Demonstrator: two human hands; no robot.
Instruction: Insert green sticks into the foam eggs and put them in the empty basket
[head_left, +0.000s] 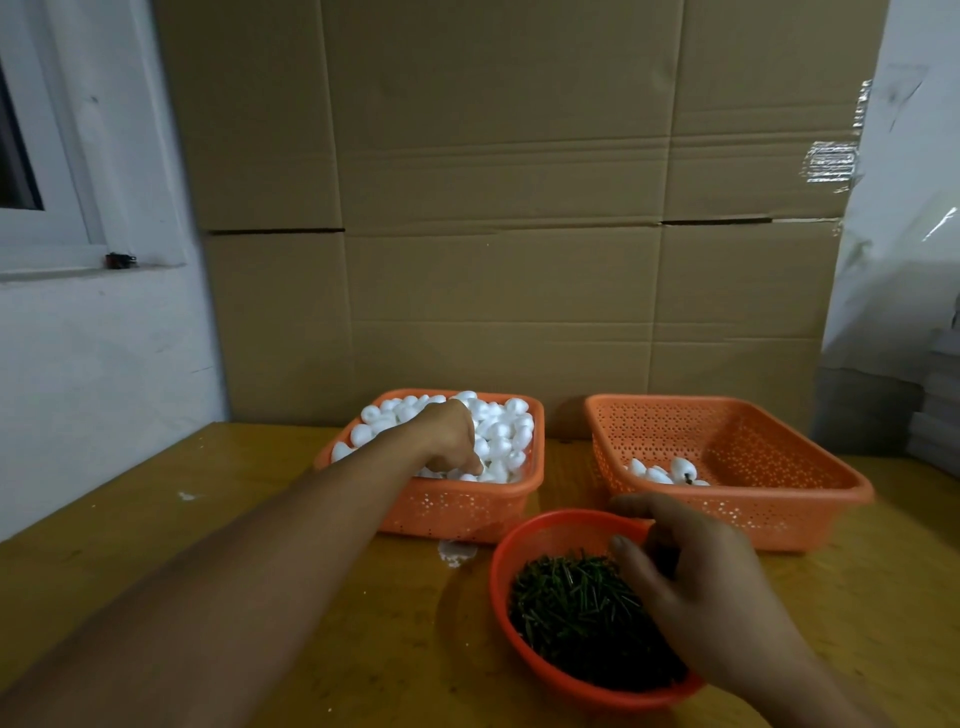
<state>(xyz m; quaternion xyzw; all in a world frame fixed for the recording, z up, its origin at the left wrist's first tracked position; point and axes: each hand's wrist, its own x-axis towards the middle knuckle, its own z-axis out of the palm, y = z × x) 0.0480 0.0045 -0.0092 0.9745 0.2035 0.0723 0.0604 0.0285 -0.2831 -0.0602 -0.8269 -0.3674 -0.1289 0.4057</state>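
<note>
An orange basket (457, 512) at the back centre is heaped with white foam eggs (501, 431). My left hand (449, 436) reaches into it, fingers bent down among the eggs; whether it holds one is hidden. A round orange bowl (501, 587) near the front holds several short green sticks (571, 608). My right hand (691, 566) hovers over the bowl's right side, thumb and fingers loosely curved and apart, nothing visible between them. A second orange basket (779, 431) at the right holds a few eggs with sticks (670, 473) in its near left corner.
Everything stands on a yellow wooden table (260, 499). A cardboard sheet (509, 208) stands upright right behind the baskets. A white wall and window frame are at the left. A white smear (457, 552) lies between the left basket and the bowl.
</note>
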